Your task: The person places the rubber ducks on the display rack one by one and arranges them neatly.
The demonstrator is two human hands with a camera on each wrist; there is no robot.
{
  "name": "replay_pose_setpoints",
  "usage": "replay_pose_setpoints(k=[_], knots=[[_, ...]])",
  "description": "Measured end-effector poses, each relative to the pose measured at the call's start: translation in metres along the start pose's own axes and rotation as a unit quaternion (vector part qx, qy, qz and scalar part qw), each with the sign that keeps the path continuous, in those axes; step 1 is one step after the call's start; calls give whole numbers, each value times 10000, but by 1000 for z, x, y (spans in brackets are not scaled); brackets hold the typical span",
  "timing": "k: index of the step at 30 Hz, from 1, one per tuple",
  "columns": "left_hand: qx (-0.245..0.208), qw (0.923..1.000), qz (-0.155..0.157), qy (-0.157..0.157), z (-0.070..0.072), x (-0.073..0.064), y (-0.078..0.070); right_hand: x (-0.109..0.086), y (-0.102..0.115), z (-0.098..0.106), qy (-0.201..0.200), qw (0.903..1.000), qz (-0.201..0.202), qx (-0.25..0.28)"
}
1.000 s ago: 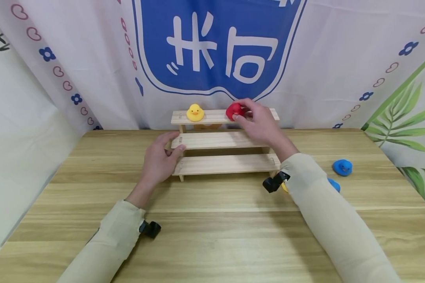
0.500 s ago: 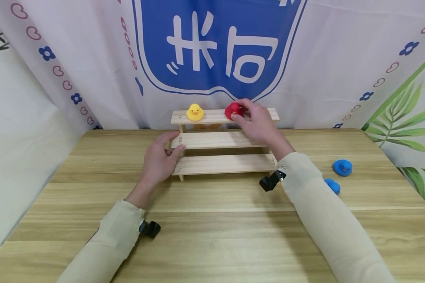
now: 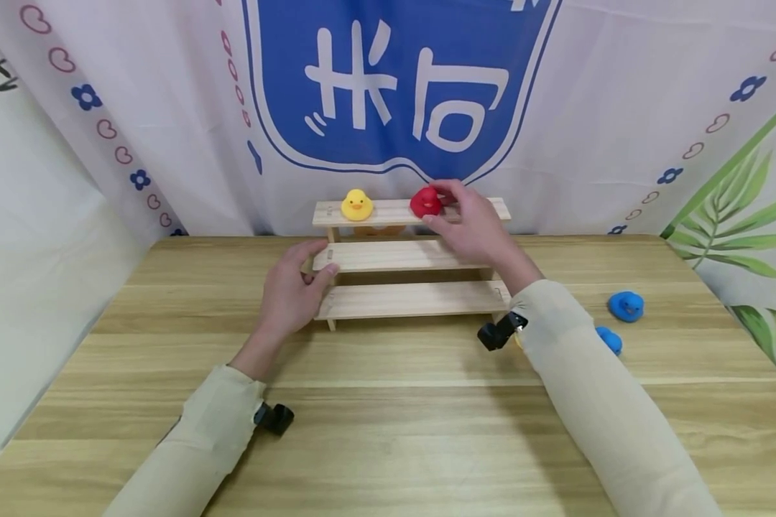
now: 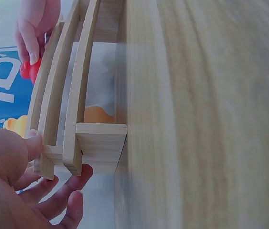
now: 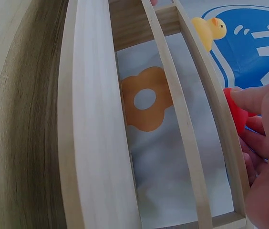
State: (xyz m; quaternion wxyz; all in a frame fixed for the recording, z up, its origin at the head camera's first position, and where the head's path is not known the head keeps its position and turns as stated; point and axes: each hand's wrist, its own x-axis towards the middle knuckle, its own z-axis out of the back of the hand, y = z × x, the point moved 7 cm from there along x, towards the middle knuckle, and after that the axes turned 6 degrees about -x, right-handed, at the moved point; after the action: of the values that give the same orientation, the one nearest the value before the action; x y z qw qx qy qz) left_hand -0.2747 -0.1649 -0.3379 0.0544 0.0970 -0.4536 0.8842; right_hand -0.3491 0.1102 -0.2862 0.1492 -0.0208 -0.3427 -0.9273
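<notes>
A three-tier wooden display rack [image 3: 414, 298] stands at the back of the table. My left hand [image 3: 291, 291] grips the left end of its middle tier, thumb on the board and fingers spread at its end in the left wrist view. A red rubber duck [image 3: 425, 203] sits on the top tier, right of the middle. Around its right side my right hand [image 3: 472, 222] holds it, the thumb [image 5: 244, 99] against it in the right wrist view. Left of it on the same tier is a yellow rubber duck [image 3: 357, 206], facing forward.
Two blue rubber ducks [image 3: 626, 306] lie on the table to the right, one partly behind the right sleeve [image 3: 595, 380]. Something yellow [image 3: 519, 340] peeks out beside that cuff. A printed curtain [image 3: 187, 129] hangs right behind the rack.
The red duck has shifted slightly left on the top tier. My right thumb has slid down from its front, showing more of its face. The left hand stays on the rack.
</notes>
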Motion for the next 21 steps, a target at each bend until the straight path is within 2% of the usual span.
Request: replay_pose_setpoints(k=[8, 13, 21], knots=[[-46, 10000, -39, -2, -1, -1, -1, -9, -9, 10, -61, 9995, 3, 309], [-64, 10000, -12, -3, -2, 0, -1, -19, -12, 20, -121, 9979, 180, 607], [-6, 10000, 90, -10, -1, 1, 2, -36, -14, 36, -343, 9951, 527, 760]])
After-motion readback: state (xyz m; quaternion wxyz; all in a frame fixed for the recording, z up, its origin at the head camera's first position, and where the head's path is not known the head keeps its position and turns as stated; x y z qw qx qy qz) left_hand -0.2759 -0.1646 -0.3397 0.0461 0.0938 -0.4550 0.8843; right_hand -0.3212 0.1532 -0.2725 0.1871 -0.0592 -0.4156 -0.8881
